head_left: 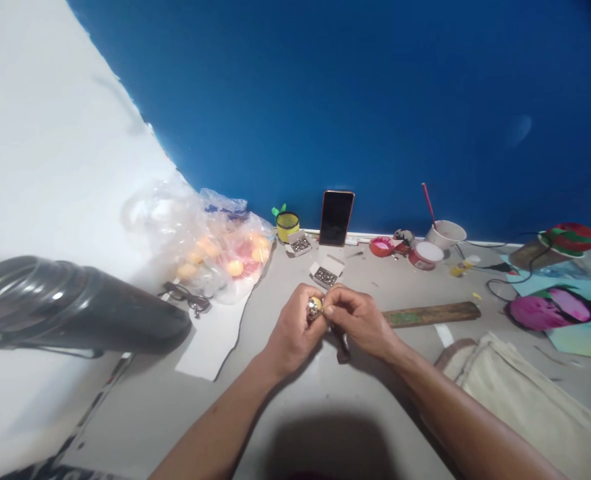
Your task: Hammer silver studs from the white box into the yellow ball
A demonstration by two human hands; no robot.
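My left hand [298, 327] is closed around a small yellow ball [315, 307] covered with shiny round metal tack heads. At the ball's right edge, my right hand [353, 317] pinches thumb and finger together; what is between the fingertips is too small to make out. Just beyond the hands lies an open small box [326, 275] full of metal tacks, with a second box of tacks [299, 245] behind it. Under and beside my right hand rests a hammer with a worn wooden handle [430, 315]; its dark metal head [343, 350] is partly hidden by the hand.
A phone [336, 219] leans against the blue wall. Left are a dark cylindrical tube [85, 303], glasses [188, 297] and a plastic bag [215, 250]. Right are a white cup [445, 235], a paint tub [425, 255], a pink-painted object [548, 309] and a pale cloth [520, 400].
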